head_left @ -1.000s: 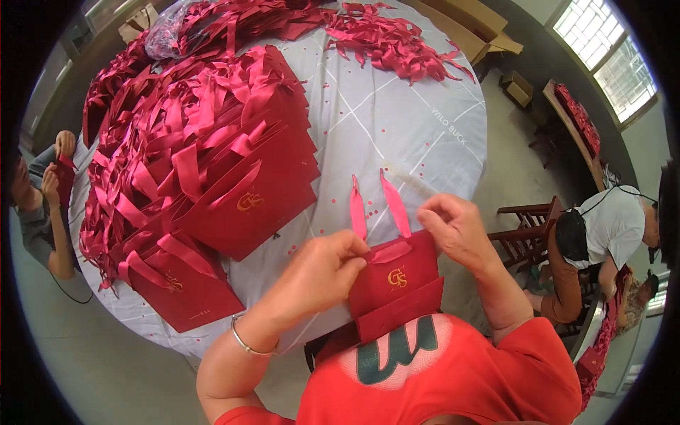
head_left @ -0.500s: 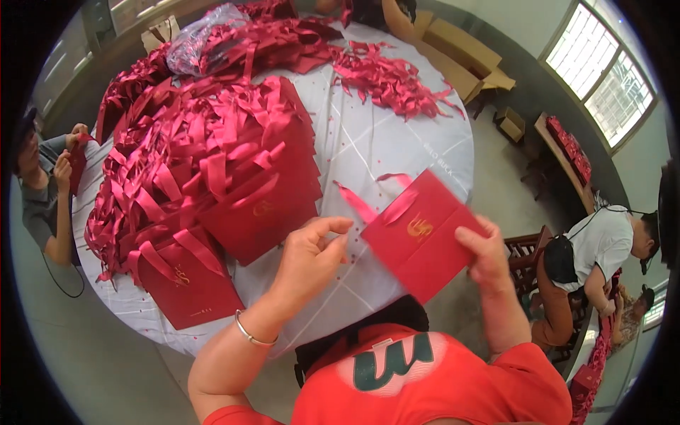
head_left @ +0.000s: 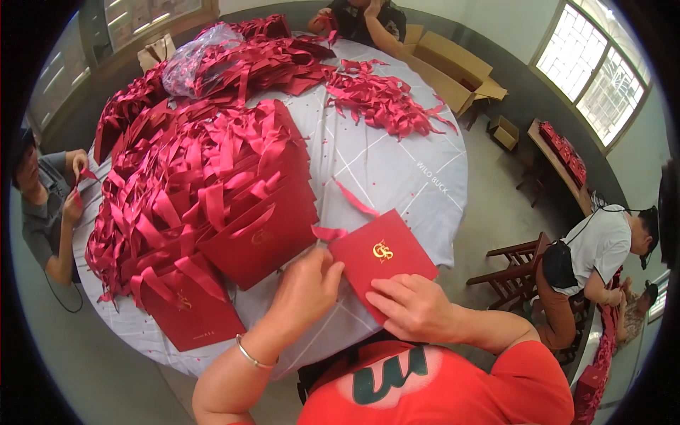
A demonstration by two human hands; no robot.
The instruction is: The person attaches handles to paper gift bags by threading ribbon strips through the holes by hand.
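A red paper gift bag (head_left: 407, 244) with a gold emblem lies tilted near the table's front edge. One pink ribbon (head_left: 354, 197) stretches past its top corner, and another sticks out on its left side. My left hand (head_left: 304, 287), with a bracelet at the wrist, has its fingers closed at the bag's left edge; the fingertips are partly hidden. Across the lower front of the bag lies my right hand (head_left: 411, 308), fingers bent over it and thumb out of sight. Left of my hands stand ribbon-handled red bags (head_left: 244, 244) in packed rows.
A round table (head_left: 382, 166) wears a pale cloth. On it are a loose ribbon pile (head_left: 382, 95) and a clear plastic bag (head_left: 202, 60). People sit at the left and far sides. An open cardboard box (head_left: 453, 64), a wooden chair (head_left: 513, 269) and another person are at the right.
The gift bag has come nearer to me and turned. My right hand has shifted from its right edge onto the lower front. My left hand, apart from it before, has reached its left edge.
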